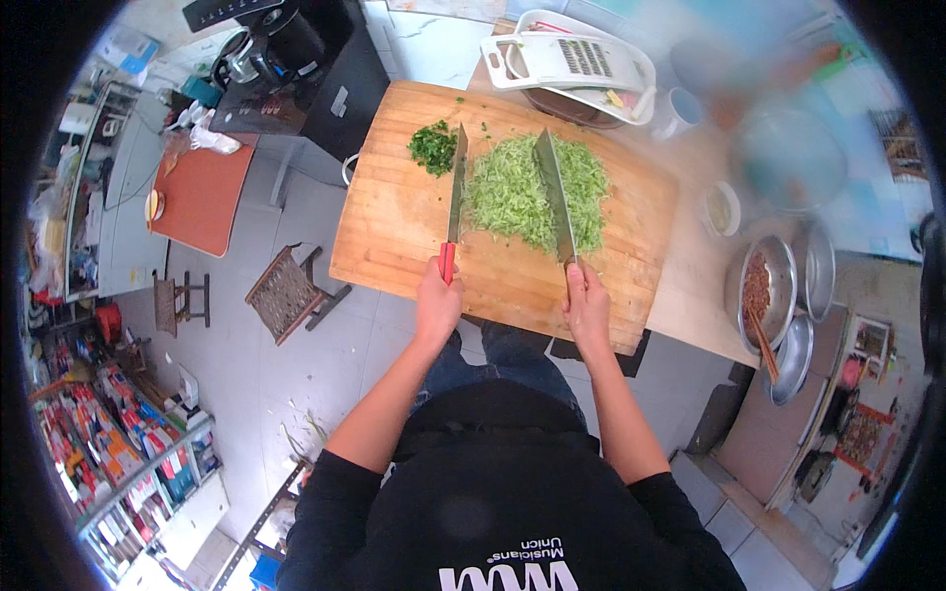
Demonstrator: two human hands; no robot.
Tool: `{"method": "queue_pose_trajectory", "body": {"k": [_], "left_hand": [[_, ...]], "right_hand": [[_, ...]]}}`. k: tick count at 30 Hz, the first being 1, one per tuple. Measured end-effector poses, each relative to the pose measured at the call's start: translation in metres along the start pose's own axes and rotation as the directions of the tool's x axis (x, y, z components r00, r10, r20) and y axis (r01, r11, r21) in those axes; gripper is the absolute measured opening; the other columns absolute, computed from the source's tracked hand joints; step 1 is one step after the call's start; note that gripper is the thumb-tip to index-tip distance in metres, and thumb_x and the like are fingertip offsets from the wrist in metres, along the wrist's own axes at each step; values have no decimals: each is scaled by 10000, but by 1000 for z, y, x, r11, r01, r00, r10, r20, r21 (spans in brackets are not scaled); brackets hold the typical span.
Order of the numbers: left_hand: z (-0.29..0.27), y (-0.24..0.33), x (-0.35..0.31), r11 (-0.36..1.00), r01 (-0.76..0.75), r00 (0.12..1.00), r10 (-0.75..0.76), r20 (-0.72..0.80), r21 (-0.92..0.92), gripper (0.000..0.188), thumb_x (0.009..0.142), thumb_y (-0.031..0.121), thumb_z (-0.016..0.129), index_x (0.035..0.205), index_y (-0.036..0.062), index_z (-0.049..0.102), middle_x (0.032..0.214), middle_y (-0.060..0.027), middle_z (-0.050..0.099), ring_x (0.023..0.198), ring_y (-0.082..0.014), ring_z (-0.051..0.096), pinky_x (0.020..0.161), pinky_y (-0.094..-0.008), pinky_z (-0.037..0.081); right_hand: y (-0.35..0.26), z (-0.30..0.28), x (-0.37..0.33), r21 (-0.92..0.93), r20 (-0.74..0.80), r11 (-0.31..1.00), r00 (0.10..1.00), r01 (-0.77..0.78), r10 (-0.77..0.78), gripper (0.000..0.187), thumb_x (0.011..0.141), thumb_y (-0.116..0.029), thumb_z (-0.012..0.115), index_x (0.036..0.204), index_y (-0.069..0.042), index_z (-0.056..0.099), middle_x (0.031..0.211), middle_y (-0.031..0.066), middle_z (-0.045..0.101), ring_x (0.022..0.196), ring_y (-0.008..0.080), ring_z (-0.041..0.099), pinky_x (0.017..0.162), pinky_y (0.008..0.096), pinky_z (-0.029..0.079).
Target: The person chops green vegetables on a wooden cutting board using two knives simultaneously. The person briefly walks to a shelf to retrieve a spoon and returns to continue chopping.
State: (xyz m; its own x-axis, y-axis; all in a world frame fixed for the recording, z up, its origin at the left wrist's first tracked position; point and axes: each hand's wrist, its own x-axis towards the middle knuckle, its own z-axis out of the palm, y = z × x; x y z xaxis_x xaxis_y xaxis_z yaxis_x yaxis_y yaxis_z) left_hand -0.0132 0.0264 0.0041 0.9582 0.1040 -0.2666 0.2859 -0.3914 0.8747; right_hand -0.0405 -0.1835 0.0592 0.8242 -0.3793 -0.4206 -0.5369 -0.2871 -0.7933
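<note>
My left hand (439, 294) is closed round the red handle of a cleaver (457, 192), whose blade stands on edge between two heaps of greens. In my right hand (588, 300) is a second cleaver (557, 192); its blade sits upright in the pale green shredded vegetable (507, 192), with shreds on both sides. Left of the first blade lies a small pile of dark green chopped herbs (432, 148). All of this rests on a large wooden cutting board (389, 236).
Beyond the board, a white grater (552, 61) lies across a tray. To the right stand metal bowls, one with brownish minced filling (757, 281) and chopsticks (764, 345), plus a white cup (678, 110). A black appliance (340, 98) stands left; a woven stool (288, 294) is on the floor.
</note>
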Motion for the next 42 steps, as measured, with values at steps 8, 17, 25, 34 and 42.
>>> {"method": "queue_pose_trajectory", "body": {"k": [8, 17, 25, 34, 42], "left_hand": [[-10, 13, 2, 999, 38, 998, -36, 60, -33, 143, 741, 43, 497, 881, 15, 491, 731, -82, 502, 707, -178, 503, 657, -304, 417], [-12, 1, 9, 999, -31, 998, 31, 45, 5, 130, 770, 56, 525, 894, 25, 504, 732, -96, 520, 713, -199, 532, 674, -316, 430], [-14, 1, 8, 999, -29, 998, 27, 63, 30, 122, 782, 74, 540, 889, 29, 502, 736, -105, 528, 709, -203, 536, 668, -314, 432], [-19, 11, 10, 999, 13, 997, -16, 82, 38, 155, 739, 68, 534, 885, 33, 499, 728, -91, 506, 713, -187, 514, 670, -314, 425], [-38, -5, 26, 993, 114, 976, -118, 184, 33, 193, 714, 50, 512, 906, 25, 499, 748, -139, 548, 733, -270, 557, 676, -346, 437]], "right_hand": [[-5, 9, -9, 108, -89, 993, 995, -45, 55, 322, 936, -317, 459, 1018, -21, 554, 570, 4, 422, 467, 82, 400, 435, 256, 359], [2, 2, -20, 215, -162, 976, 984, -39, 75, 317, 944, -320, 439, 995, -27, 546, 558, -2, 400, 445, 85, 409, 407, 262, 347], [12, -8, -21, 147, -207, 989, 978, -8, 38, 338, 953, -325, 412, 951, -14, 545, 520, 25, 408, 434, 107, 422, 418, 286, 351], [17, -19, -27, 145, -240, 989, 970, 2, 33, 339, 947, -328, 428, 965, -11, 547, 537, 34, 435, 430, 115, 427, 412, 286, 368], [9, -49, -43, 193, -5, 975, 994, -111, 114, 294, 948, -324, 421, 936, -49, 524, 523, -22, 406, 382, 51, 358, 353, 205, 293]]}}
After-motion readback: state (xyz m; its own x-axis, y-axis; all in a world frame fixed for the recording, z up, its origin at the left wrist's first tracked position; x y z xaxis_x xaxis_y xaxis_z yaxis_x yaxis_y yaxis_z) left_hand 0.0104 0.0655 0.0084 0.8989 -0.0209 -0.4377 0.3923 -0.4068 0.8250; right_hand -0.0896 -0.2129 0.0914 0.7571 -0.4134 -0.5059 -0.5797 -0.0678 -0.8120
